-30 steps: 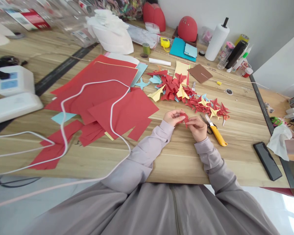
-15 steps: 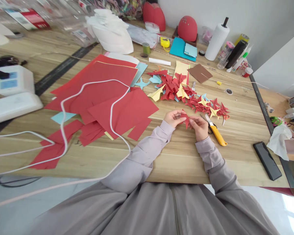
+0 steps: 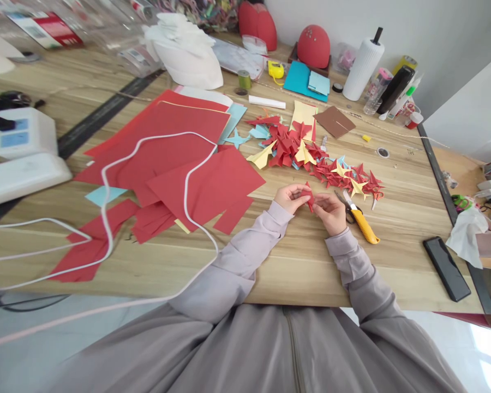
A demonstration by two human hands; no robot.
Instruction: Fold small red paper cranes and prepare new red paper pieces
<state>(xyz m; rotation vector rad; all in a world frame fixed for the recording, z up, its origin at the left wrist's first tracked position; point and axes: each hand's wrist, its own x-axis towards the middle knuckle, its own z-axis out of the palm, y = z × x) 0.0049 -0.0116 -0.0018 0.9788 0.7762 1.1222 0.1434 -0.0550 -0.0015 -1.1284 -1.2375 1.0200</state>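
Observation:
A small folded piece of red paper (image 3: 310, 200) is pinched between my two hands above the wooden table. My left hand (image 3: 291, 197) grips its left side, and my right hand (image 3: 330, 212) has its fingertips on the right side. Just beyond them lies a heap of folded red stars (image 3: 285, 146), mixed with yellow and light blue ones. Close by my right hand are a yellow-handled cutter (image 3: 365, 226) and dark scissors (image 3: 347, 207), which overlap. Large red sheets (image 3: 196, 131) are piled to the left of my hands, with a white cable (image 3: 187, 191) across them.
A black phone (image 3: 446, 268) lies at the right front. Small orange-handled scissors (image 3: 375, 200) rest beside the stars. Toward the back are a brown sheet (image 3: 334, 121), a yellow tape measure (image 3: 275, 69), blue paper (image 3: 297, 82) and a white bottle (image 3: 363, 68).
The red piece has turned and shows a narrower shape between my fingers. My right hand has shifted slightly to the left, and my left hand has barely moved.

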